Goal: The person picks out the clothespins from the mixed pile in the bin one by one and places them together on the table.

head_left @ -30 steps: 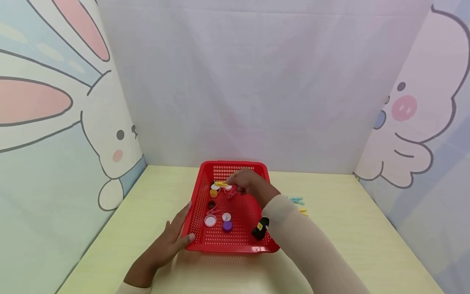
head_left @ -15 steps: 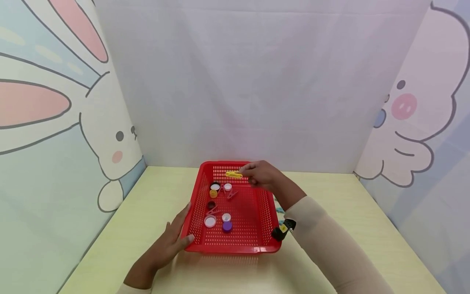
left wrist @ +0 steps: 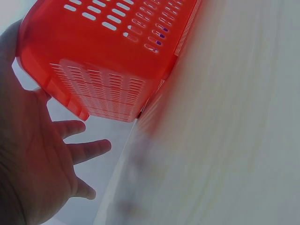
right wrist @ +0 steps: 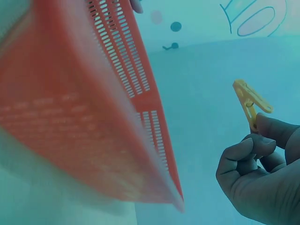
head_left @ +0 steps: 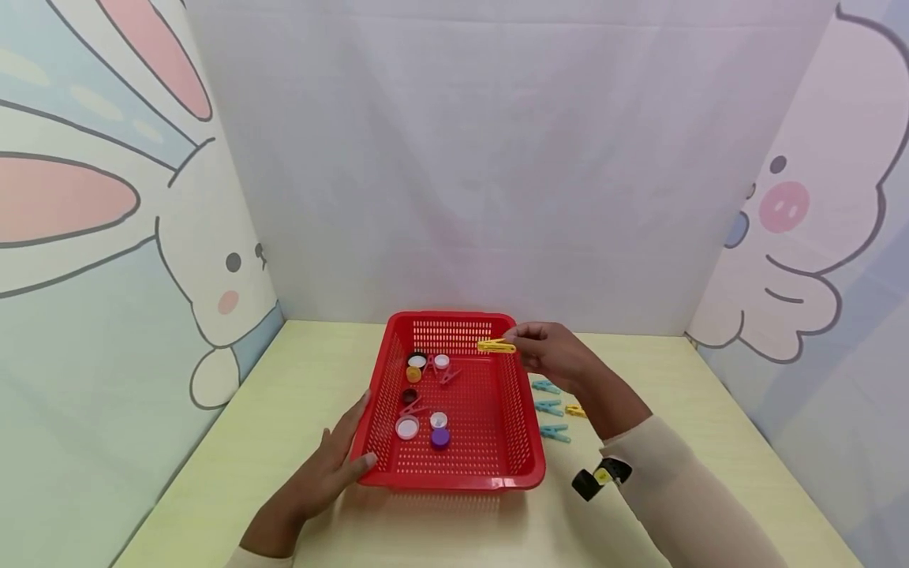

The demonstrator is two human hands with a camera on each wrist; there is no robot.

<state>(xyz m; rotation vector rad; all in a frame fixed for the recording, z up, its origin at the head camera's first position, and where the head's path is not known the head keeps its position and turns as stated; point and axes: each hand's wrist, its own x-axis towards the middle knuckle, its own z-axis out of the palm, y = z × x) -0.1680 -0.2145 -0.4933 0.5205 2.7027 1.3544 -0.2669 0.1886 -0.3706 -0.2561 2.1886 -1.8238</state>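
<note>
A yellow clothespin (head_left: 496, 345) is pinched at one end between the thumb and fingers of my right hand (head_left: 550, 353), above the right rim of the red basket (head_left: 454, 480). The right wrist view shows the clothespin (right wrist: 246, 101) held by its tip, free of the basket. My left hand (head_left: 327, 469) rests on the basket's left side, thumb over the rim; its fingers look straight and spread in the left wrist view. Inside the basket lie pink clothespins (head_left: 449, 376), a purple cap (head_left: 440, 439), white caps (head_left: 407, 427), an orange cap (head_left: 414, 374) and a dark brown cap (head_left: 409, 396).
On the table right of the basket lie blue clothespins (head_left: 548, 407) in a column, with another yellow clothespin (head_left: 576, 411) beside them, partly hidden by the right arm. A pale curtain (head_left: 483, 173) stands behind, and printed panels (head_left: 213, 260) flank both sides.
My right hand has lifted the yellow clothespin up from the basket's far left area and carried it rightward to the right rim. The left hand has stayed in place.
</note>
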